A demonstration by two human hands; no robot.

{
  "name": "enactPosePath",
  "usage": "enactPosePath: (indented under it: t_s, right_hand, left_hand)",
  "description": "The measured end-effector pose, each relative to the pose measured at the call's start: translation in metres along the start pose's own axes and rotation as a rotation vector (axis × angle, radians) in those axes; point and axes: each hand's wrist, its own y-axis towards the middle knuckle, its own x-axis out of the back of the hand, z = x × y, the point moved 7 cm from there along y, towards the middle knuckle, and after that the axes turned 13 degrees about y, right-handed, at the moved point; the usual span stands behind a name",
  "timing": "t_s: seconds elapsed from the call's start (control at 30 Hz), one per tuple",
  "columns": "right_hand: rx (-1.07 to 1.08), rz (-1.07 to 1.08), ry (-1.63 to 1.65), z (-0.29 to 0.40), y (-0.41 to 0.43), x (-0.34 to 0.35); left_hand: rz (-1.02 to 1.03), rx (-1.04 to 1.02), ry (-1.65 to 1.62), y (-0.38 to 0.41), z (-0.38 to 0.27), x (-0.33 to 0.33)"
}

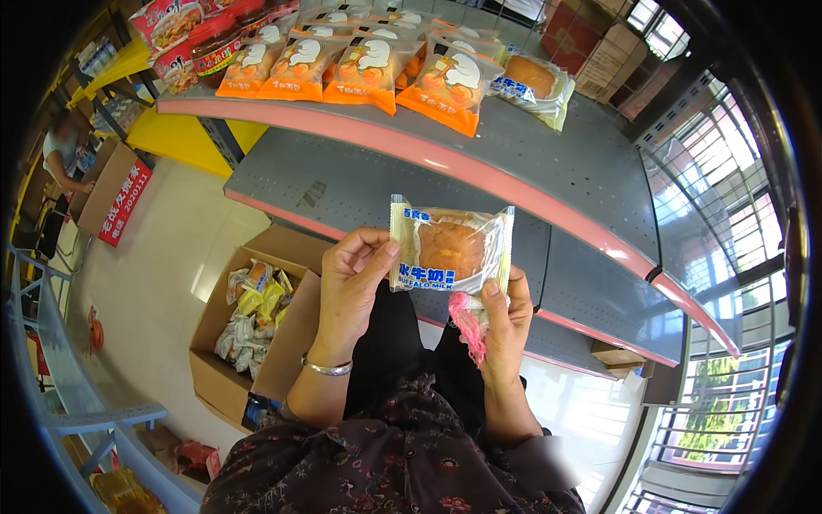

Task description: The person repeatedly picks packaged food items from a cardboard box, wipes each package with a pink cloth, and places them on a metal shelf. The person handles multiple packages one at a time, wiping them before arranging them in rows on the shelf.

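Observation:
A wrapped bread bun (451,247) is held up between both hands, its printed face towards me. My left hand (359,276) pinches the wrapper's left end between thumb and fingers. My right hand (504,321) grips the lower right edge and also has a pink and white cloth (470,327) in the palm. On the upper grey shelf (514,148), orange-trimmed bread packets (443,87) stand in rows, with a similar wrapped bun (530,80) lying at their right end. A cardboard box (289,334) on the floor at the left holds several wrapped packets (260,302).
Red instant noodle tubs (173,64) and jars (215,48) stand at the upper shelf's left end. Lower grey shelves (385,186) with pink edges lie beneath. A person (64,148) is beside a far carton (103,186). A blue metal rack (70,360) stands at the left.

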Motion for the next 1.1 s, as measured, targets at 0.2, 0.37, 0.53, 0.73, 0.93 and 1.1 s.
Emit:
enactPosePath:
  t_s: [0.2, 0.37, 0.53, 0.73, 0.93, 1.1]
  right_hand:
    - [0.004, 0.006, -0.044, 0.003, 0.002, 0.013]
    - [-0.030, 0.033, -0.230, 0.011, 0.007, 0.022]
    - [-0.099, 0.135, -0.426, 0.032, 0.012, 0.013]
    - [0.043, 0.264, -0.672, 0.084, 0.035, -0.007]
    - [0.149, 0.191, -0.867, 0.163, 0.089, -0.022]
    - [0.281, 0.218, -1.145, 0.177, 0.155, -0.015]
  left_hand:
    - [-0.019, -0.004, 0.015, -0.003, -0.005, 0.001]
    - [-0.024, -0.046, 0.042, -0.003, -0.005, 0.001]
    - [-0.085, -0.166, 0.191, -0.006, -0.014, 0.001]
    - [-0.083, -0.371, 0.370, 0.007, -0.055, -0.028]
    - [-0.065, -0.752, 0.768, 0.056, -0.123, -0.116]
    - [-0.075, -0.870, 1.007, 0.109, -0.114, -0.161]
